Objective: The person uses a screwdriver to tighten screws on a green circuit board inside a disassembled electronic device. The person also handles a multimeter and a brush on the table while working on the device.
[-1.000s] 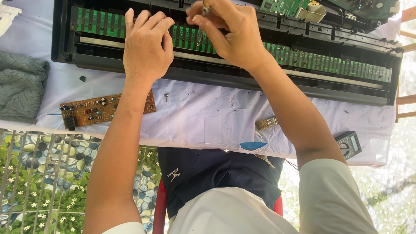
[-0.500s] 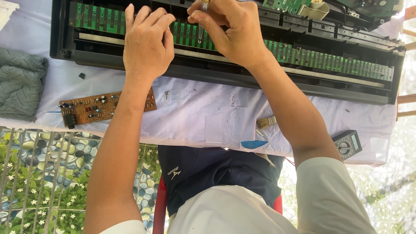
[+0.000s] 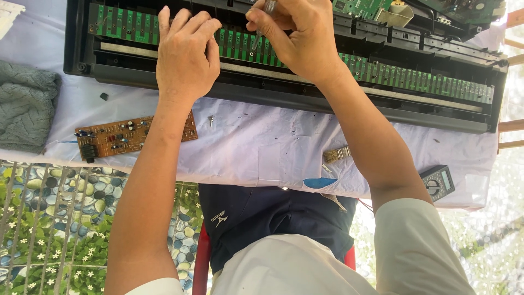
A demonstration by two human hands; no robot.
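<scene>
Head view: right hand (image 3: 297, 38) pinches a slim metal tool (image 3: 261, 26), likely a screwdriver, tip down on the long green contact board (image 3: 382, 76) inside the opened black keyboard case (image 3: 273, 98); left hand (image 3: 185, 60) rests just beside it on the same board, fingers curled, holding nothing. Risk, as I judge it: a slipping tip could gouge the board's traces. The loose screw (image 3: 210, 119) on the white cloth (image 3: 245, 147) near the case's front edge could roll off.
</scene>
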